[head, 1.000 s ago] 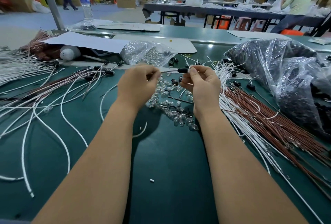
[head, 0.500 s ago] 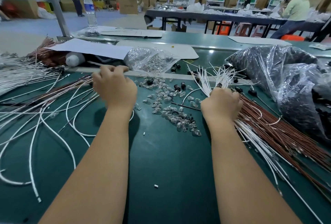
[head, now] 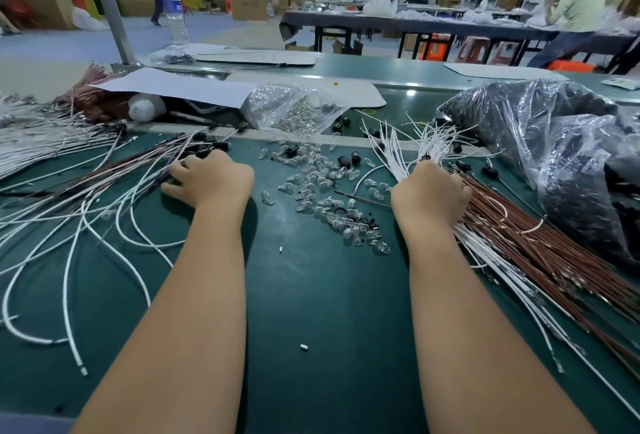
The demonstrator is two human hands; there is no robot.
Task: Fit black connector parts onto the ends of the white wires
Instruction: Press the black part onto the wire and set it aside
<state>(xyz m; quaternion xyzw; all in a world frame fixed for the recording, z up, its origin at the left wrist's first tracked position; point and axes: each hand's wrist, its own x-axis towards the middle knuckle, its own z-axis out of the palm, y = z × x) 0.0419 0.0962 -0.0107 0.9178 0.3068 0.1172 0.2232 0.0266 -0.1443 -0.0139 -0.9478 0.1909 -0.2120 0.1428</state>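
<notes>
Left hand (head: 211, 179) lies with relaxed fingers on finished wires (head: 104, 187) near the mat's (head: 311, 295) left edge. Right hand (head: 431, 191) grasps the white wire bundle (head: 398, 153) toward the right edge. Loose black connectors (head: 355, 158) lie between them, toward the far edge.

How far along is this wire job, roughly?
Done: a fan of wires on the left already carries black connectors, under the left hand. In hand: the right hand is on the bare white wires. Left: that whole bundle, plus a big bag of black parts. Plenty remains.
</notes>
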